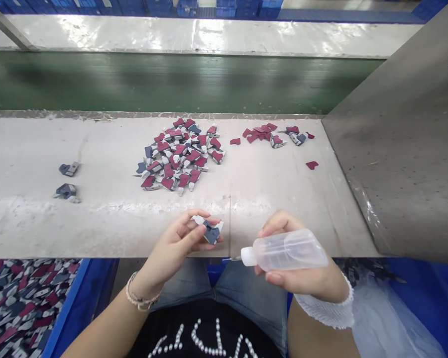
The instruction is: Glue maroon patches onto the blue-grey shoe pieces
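Near the table's front edge, my left hand (173, 243) pinches a small dark grey and white plastic part (212, 232), its grey face turned up. To its right, my right hand (298, 278) is wrapped round a clear squeeze bottle (289, 250), tilted on its side. The bottle's white cap and thin nozzle point left, below and apart from the plastic part. Beyond my left hand lies a heap of similar parts (181, 154), most with dark red faces. Loose dark red flat pieces (260, 133) lie in a small pile at the back right.
Two grey parts (67, 191) lie at the left of the table (108, 219). A blue bin (80, 293) full of parts stands at lower left. A metal panel (403, 134) bounds the right side. Behind runs a green belt (171, 82). A plastic bag (388, 313) is at lower right.
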